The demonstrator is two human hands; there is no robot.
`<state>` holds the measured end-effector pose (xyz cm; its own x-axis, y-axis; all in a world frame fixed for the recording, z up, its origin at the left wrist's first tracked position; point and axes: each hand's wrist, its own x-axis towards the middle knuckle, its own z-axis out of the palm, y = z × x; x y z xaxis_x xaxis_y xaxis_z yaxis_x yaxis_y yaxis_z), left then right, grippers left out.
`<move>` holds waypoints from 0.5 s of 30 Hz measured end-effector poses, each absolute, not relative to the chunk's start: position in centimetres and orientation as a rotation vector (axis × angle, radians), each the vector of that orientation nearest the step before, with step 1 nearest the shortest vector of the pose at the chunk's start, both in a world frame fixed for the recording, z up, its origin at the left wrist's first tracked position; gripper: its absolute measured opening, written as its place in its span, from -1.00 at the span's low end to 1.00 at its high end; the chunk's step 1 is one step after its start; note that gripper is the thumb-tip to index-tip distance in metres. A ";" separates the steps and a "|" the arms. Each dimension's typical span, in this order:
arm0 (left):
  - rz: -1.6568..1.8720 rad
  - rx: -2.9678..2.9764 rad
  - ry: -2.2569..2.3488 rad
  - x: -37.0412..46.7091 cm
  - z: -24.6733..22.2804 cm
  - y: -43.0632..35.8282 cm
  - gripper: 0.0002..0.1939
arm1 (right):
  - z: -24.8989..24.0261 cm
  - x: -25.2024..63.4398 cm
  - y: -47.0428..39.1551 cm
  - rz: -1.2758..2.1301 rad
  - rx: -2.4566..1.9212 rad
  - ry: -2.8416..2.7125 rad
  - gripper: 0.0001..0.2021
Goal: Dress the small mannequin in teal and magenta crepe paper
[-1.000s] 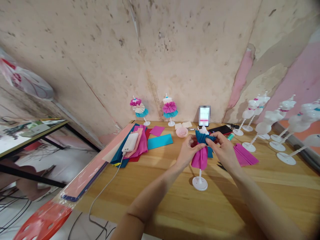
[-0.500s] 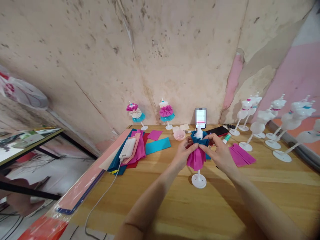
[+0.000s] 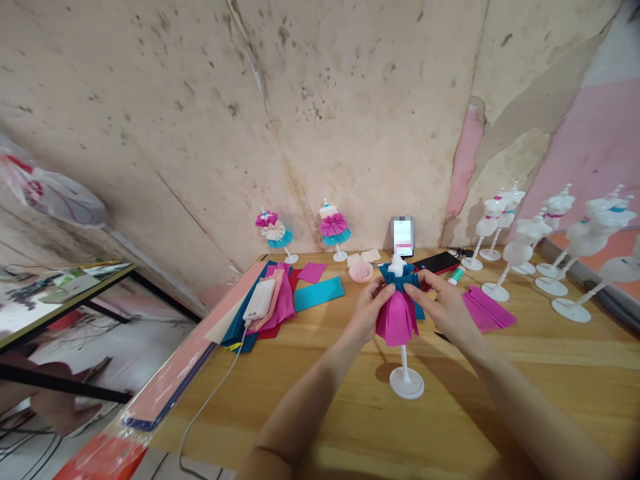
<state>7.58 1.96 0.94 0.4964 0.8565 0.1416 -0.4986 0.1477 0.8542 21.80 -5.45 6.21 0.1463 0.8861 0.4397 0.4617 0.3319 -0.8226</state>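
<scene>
A small white mannequin on a stand [image 3: 398, 265] is in front of me, dressed in a gathered blue paper top [image 3: 399, 283] and a pleated magenta paper skirt [image 3: 397, 320]. My left hand [image 3: 371, 305] is closed on the left side of the blue top, thumb at the front. On the opposite side, my right hand [image 3: 434, 298] pinches the same blue paper between thumb and fingers. The mannequin's round white base [image 3: 407, 383] looks tilted, and a shadow lies beside it.
Two dressed mannequins [image 3: 334, 227] stand by the wall, and several bare ones [image 3: 520, 250] at the right. Paper sheets and a white power bank [image 3: 260, 299] lie left. A pink bowl [image 3: 361, 271], phone [image 3: 403, 235], glue stick [image 3: 456, 275] and magenta strips [image 3: 487, 310] are nearby.
The mannequin's base has swung toward me and slightly right, tilting the stand. Both hands keep their grip at the blue paper. The view has shifted a little.
</scene>
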 end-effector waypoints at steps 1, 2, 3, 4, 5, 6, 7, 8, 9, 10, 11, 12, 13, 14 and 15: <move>1.019 1.017 0.430 7.6 0.9 2.0 -0.65 | 6.1 21.9 -5.4 0.549 -1.284 -1.468 -0.78; 1.019 1.022 0.430 7.6 0.9 2.0 -0.64 | 5.9 21.9 -5.3 0.633 -1.269 -1.441 -0.77; 1.017 1.027 0.428 7.6 1.0 2.0 -0.64 | 5.7 22.0 -5.2 0.722 -1.247 -1.409 -0.76; 1.016 1.032 0.424 7.6 1.0 1.9 -0.64 | 5.5 22.0 -5.2 0.799 -1.220 -1.374 -0.76; 1.015 1.037 0.420 7.6 1.0 1.9 -0.64 | 5.4 22.0 -5.1 0.858 -1.196 -1.340 -0.75; 1.015 1.041 0.418 7.6 1.0 1.9 -0.64 | 5.2 22.0 -5.0 0.895 -1.179 -1.311 -0.75; 1.014 1.045 0.416 7.6 1.0 1.9 -0.64 | 5.0 21.9 -5.0 0.909 -1.171 -1.289 -0.75; 1.012 1.045 0.415 7.6 1.0 1.9 -0.65 | 4.9 21.9 -4.9 0.907 -1.171 -1.274 -0.75; 1.010 1.043 0.414 7.6 1.0 1.8 -0.65 | 4.8 21.8 -4.9 0.892 -1.178 -1.262 -0.75; 1.008 1.039 0.414 7.7 1.0 1.8 -0.64 | 4.7 21.7 -4.9 0.875 -1.188 -1.254 -0.75; 1.008 1.035 0.413 7.7 1.0 1.8 -0.63 | 4.7 21.7 -4.9 0.858 -1.197 -1.250 -0.75; 1.010 1.032 0.410 7.7 0.9 1.8 -0.62 | 4.7 21.6 -4.9 0.841 -1.202 -1.253 -0.75; 1.014 1.029 0.406 7.8 0.9 1.8 -0.62 | 4.8 21.5 -4.9 0.820 -1.205 -1.263 -0.75; 1.019 1.026 0.402 7.8 0.9 1.8 -0.61 | 4.9 21.4 -4.9 0.790 -1.207 -1.281 -0.75; 1.023 1.024 0.396 7.8 0.9 1.8 -0.61 | 5.0 21.4 -5.0 0.747 -1.213 -1.306 -0.75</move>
<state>7.81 1.76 0.87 0.5031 0.8476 0.1687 -0.5124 0.1354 0.8480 21.39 -4.96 5.04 0.1793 0.9358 0.3035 0.2122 0.2644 -0.9408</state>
